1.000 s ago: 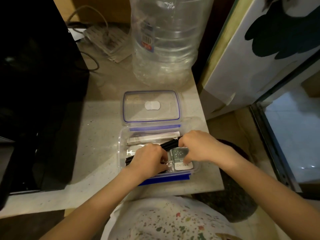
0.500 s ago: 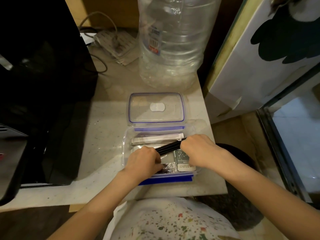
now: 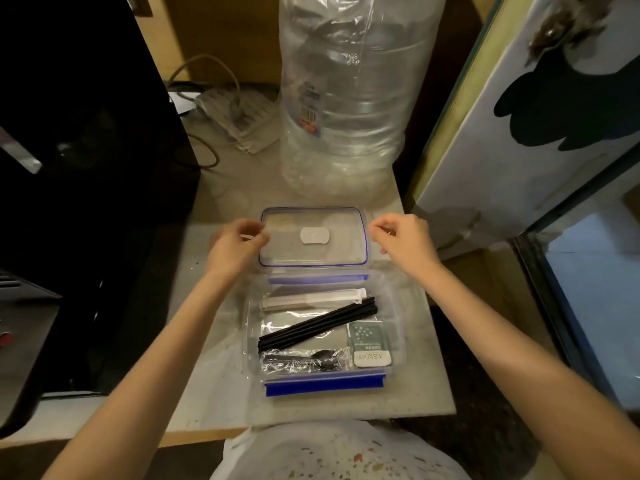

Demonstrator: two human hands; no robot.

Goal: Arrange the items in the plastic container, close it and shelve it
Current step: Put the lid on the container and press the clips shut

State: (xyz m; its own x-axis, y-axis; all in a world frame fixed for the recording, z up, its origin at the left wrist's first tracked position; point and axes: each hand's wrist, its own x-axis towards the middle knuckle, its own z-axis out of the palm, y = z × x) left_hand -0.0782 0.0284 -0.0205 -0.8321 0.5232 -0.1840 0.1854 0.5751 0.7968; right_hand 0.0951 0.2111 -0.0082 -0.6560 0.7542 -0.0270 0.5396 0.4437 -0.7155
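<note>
Lying open on the stone tabletop, the plastic container has its long axis running left to right. Its lid lies flat just behind it. The left hand pinches the lid's left edge; the right hand pinches the right edge. Black straws lie diagonally inside. A large water bottle stands behind.

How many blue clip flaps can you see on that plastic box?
2. One blue flap runs along the near edge of the container; another sits along the far edge, by the lid. Any side flaps may be hidden.
</note>
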